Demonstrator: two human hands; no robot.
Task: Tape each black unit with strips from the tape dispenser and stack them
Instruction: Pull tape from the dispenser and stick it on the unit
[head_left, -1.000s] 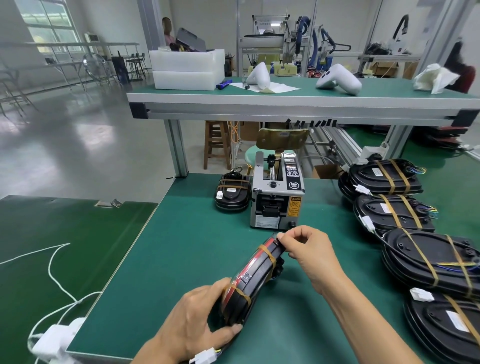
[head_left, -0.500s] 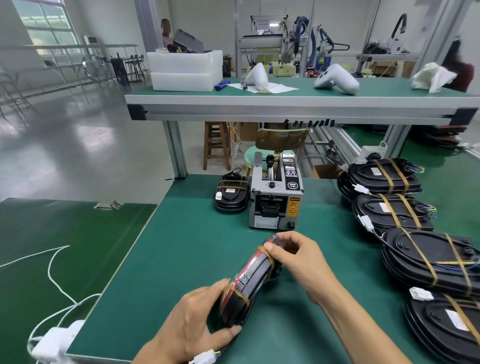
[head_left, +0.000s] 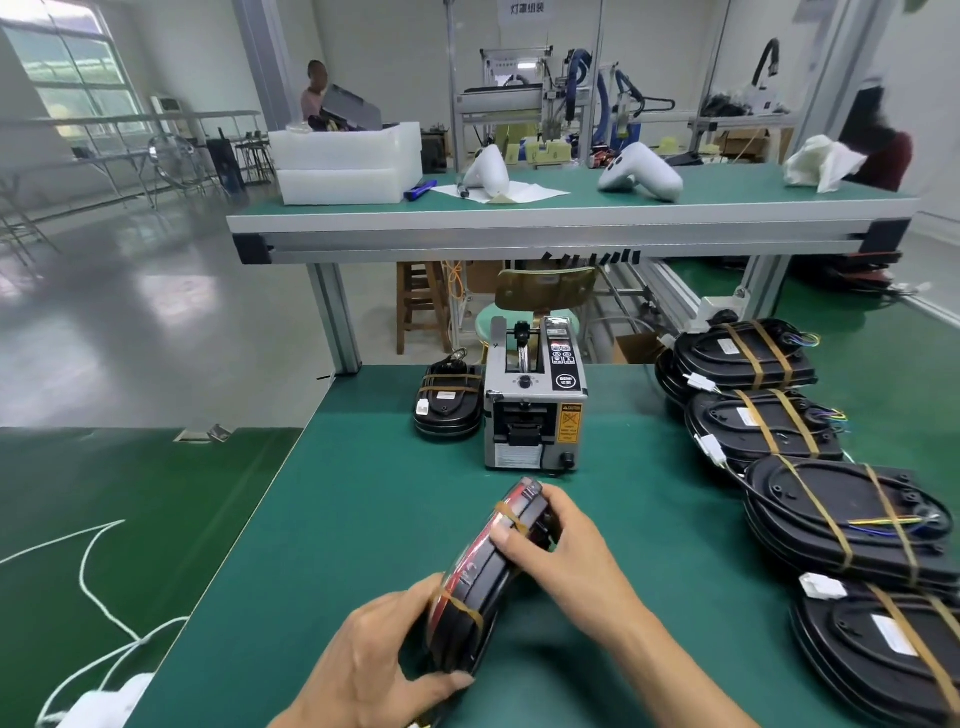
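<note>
1. Left hand (head_left: 374, 670) is curled round the near end of the black unit (head_left: 480, 582), with the thumb pressed on the low edge.
2. Held on its thin edge between both hands, the black unit is tipped up off the green table (head_left: 363, 519). Its long side runs from the near left up to the far right, and its far end points at the tape dispenser (head_left: 535, 405).
3. A flat, rounded shape of shiny black plastic is seen, with a red stripe along the rim. Two thin brown tape strips (head_left: 511, 517) are wrapped across it, one near each end.
4. Right hand (head_left: 561, 545) is closed on the far end of the unit, with a fingertip pressed on the far tape strip.
5. Just beyond the hands, the grey, boxy tape dispenser is stood upright, with a yellow sticker on its front.
6. A small taped stack (head_left: 449, 405) is set just left of the dispenser.
7. Along the right side of the table, a row of taped black units (head_left: 831, 525) is laid flat in piles, with white plugs and thin coloured wires sticking out.
</note>
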